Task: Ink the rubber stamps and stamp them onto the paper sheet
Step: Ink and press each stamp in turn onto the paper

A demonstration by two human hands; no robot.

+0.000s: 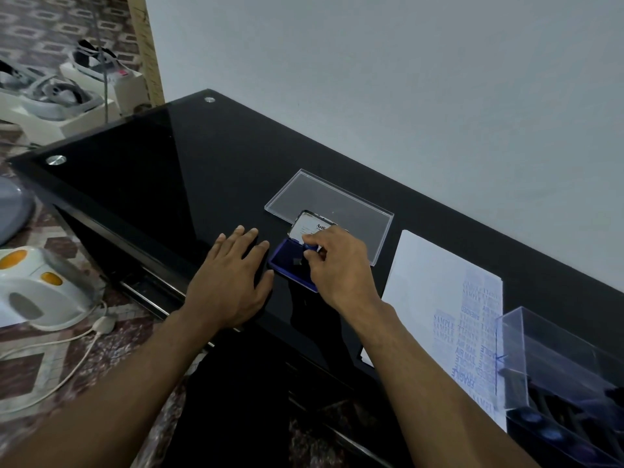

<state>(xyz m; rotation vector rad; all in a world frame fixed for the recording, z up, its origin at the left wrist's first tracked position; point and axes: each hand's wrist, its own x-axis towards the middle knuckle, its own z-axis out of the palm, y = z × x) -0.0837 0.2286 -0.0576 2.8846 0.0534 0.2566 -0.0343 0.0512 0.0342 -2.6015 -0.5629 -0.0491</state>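
A blue ink pad lies open on the black glass table, its lid tipped up with a white label inside. My right hand pinches a small blue-handled rubber stamp and holds it down on the pad. My left hand lies flat on the glass just left of the pad, fingertips touching its edge. To the right lies the white paper sheet, with several blue stamp prints such as SAMPLE, FRAGILE and AIR MAIL near its right side.
A clear plastic lid lies flat behind the ink pad. A clear box holding several more stamps stands at the right front, over the paper's corner. A grey wall runs along the table's far edge. White appliances and a cable sit on the floor at left.
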